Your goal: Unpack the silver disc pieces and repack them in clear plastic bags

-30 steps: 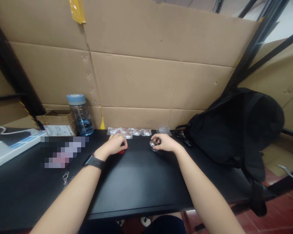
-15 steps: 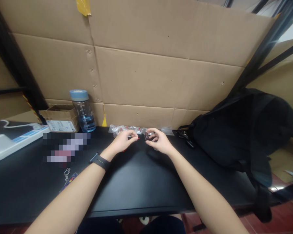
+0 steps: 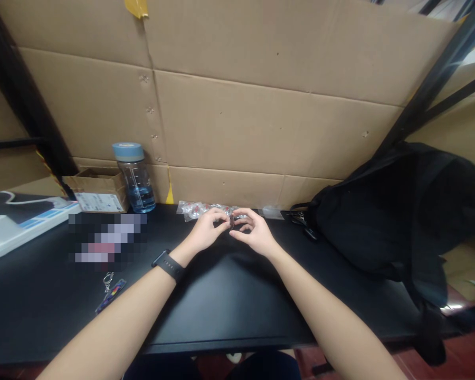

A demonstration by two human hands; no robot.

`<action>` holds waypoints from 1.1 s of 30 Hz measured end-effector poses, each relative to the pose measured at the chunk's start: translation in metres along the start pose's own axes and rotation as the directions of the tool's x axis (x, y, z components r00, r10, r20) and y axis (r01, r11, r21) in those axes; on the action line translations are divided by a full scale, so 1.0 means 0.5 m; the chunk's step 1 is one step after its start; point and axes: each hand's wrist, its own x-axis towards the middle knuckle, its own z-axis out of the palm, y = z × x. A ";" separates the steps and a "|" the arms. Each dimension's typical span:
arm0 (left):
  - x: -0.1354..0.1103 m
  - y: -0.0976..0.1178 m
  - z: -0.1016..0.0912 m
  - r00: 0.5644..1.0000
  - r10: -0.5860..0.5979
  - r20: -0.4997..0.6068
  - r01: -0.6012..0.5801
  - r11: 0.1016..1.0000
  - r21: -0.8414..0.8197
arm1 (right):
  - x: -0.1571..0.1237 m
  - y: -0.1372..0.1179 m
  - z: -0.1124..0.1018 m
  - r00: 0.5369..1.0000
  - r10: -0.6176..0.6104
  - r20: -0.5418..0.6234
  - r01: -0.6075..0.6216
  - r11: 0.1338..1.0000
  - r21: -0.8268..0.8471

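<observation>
The work surface is a flat black tabletop (image 3: 221, 311). Its straight front edge runs just ahead of the person's lap; bare surface extends from this edge up to the hands, between the forearms. A tan corrugated cardboard panel (image 3: 237, 121) bounds the rear, a bulky black fabric backpack (image 3: 396, 211) the right, and a white-and-blue plastic power strip (image 3: 51, 220) the left.

A small, round, dark disc (image 3: 231, 221) is located between the two hands, turned edge-on. The right hand (image 3: 257, 235) grips it between thumb and fingers. The left hand (image 3: 208, 232) forms a narrow pinch at the opposite face; whether it holds a part cannot be determined.

The left hand partly covers clear plastic sachets with red marks (image 3: 193, 210); their number cannot be read. The frame cuts off the power strip at left. Pixelation masks one item beside it.

Count: one disc; one transparent blue-lidded bottle (image 3: 136, 182); one open brown cardboard box (image 3: 98, 190); one metal key ring (image 3: 108, 279) with one multicoloured tag (image 3: 111, 296); one black wristwatch (image 3: 170, 264), left wrist.
</observation>
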 end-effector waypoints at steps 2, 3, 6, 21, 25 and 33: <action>-0.001 -0.001 0.006 1.000 0.009 -0.020 -0.008 1.000 0.028 | 0.000 -0.002 0.002 1.000 -0.005 -0.003 0.005 1.000 -0.013; -0.002 -0.001 0.008 1.000 0.008 -0.027 -0.007 0.999 0.045 | -0.001 -0.003 0.002 1.000 -0.006 -0.007 0.006 1.000 -0.020; -0.006 0.006 0.012 0.999 0.015 -0.039 -0.011 0.995 0.098 | -0.001 -0.001 0.003 1.000 0.002 -0.023 -0.003 1.000 -0.029; -0.017 0.054 0.012 0.994 0.034 -0.107 0.006 0.936 0.352 | 0.004 0.021 -0.001 0.991 0.121 0.061 -0.111 0.984 -0.141; -0.015 0.052 0.010 0.998 0.034 -0.059 -0.012 0.941 0.339 | 0.006 0.017 -0.002 0.998 0.027 0.061 -0.013 0.976 -0.219; -0.020 0.035 0.008 0.997 0.042 0.064 -0.059 0.955 0.291 | 0.010 0.015 -0.013 1.000 0.020 0.017 -0.014 0.955 -0.298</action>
